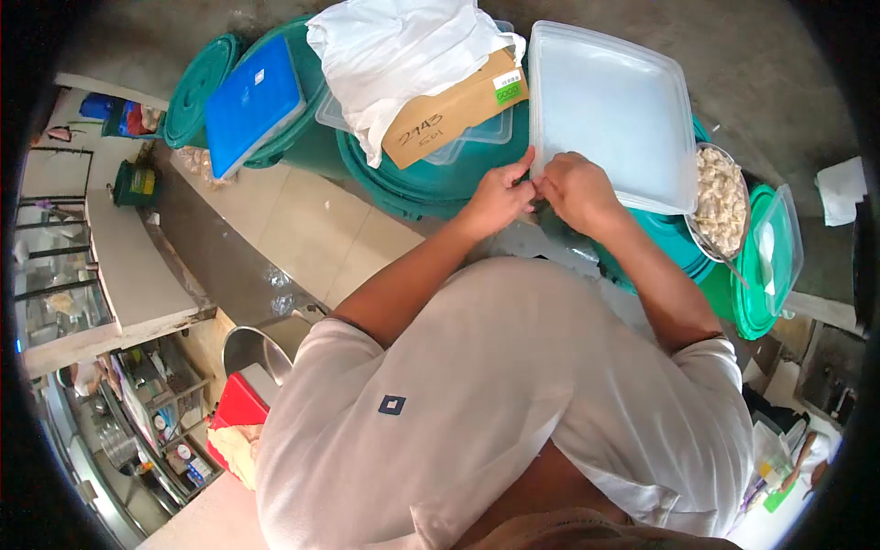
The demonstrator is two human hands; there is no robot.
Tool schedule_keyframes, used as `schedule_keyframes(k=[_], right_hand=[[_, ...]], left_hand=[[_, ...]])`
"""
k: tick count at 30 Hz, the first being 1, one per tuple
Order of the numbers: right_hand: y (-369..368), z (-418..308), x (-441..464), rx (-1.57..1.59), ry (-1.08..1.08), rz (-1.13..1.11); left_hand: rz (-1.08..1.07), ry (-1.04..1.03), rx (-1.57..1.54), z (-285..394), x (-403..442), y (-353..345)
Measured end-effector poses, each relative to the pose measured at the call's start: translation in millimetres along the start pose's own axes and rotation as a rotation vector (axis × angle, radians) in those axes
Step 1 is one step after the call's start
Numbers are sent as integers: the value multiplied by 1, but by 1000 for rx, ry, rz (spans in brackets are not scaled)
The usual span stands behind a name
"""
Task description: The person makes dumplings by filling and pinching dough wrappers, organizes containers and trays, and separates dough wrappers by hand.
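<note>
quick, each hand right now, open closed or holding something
Left hand: partly curled by a corner of the clear container; grip unclear.
Right hand: curled in by that corner; grip unclear.

White bag (394, 60) on cardboard box (458, 112); blue lid (255, 105) farther left.

A kitchen on a commercial scale, or a food-preparation room, is suggested by the bulk containers. Large green lidded tubs (426, 194) are crowded together, and a cardboard box (458, 115) with handwritten figures is propped on one of them. Clear plastic containers (612, 105) are stacked alongside. Food is shown by a bowl (744, 215) heaped with pale pieces (717, 197), their exact kind not made out. The floor (316, 211) is laid with pale tiles; a metal pot (259, 345) is seen lower down, and small goods are packed on racks (183, 390) at the lower left.
</note>
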State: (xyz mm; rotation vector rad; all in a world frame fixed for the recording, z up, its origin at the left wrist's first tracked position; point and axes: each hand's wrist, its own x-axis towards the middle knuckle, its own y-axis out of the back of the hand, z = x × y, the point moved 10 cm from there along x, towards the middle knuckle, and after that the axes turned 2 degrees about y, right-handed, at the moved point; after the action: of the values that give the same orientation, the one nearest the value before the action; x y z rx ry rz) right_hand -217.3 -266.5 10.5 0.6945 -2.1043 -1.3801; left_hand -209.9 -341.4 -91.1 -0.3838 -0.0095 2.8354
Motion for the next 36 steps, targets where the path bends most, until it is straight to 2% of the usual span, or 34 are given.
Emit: schedule_keyframes(k=[2,6,10,12,15,16,17,19,21,23,26,30,32,36], right_hand=[[13,-1,3,61,-7,34],[34,2,6,53,-38,7],[118,-13,15,174,24,275],[171,-4,16,140,-150,344],[227,-13,7,158,-253,450],[223,-19,8,262,-131,490],[210,-15,11,255,-138,494],[178,-48,17,-113,235,547],[101,-25,33,-253,195,377],[17,28,42,-315,47,130],[17,52,45,-183,-82,139],[12,57,50,-230,-122,27],[14,51,38,-35,-104,63],[13,51,19,22,-111,40]], left_hand=[[-20,-14,-128,-9,4,-1],[2,10,-92,3,0,-4],[8,5,-99,3,0,-1],[-7,-17,-115,-2,3,-3],[-15,-19,-113,-2,2,-3],[-26,-22,-113,-1,2,-5],[-4,-23,-94,-1,2,-4],[10,-27,-76,0,0,-3],[35,-7,-88,1,-4,1],[41,4,-55,3,-6,3],[51,16,-28,2,-6,10],[56,56,-18,-1,-8,13],[37,68,-38,0,-9,13],[43,65,-91,-1,-4,17]])
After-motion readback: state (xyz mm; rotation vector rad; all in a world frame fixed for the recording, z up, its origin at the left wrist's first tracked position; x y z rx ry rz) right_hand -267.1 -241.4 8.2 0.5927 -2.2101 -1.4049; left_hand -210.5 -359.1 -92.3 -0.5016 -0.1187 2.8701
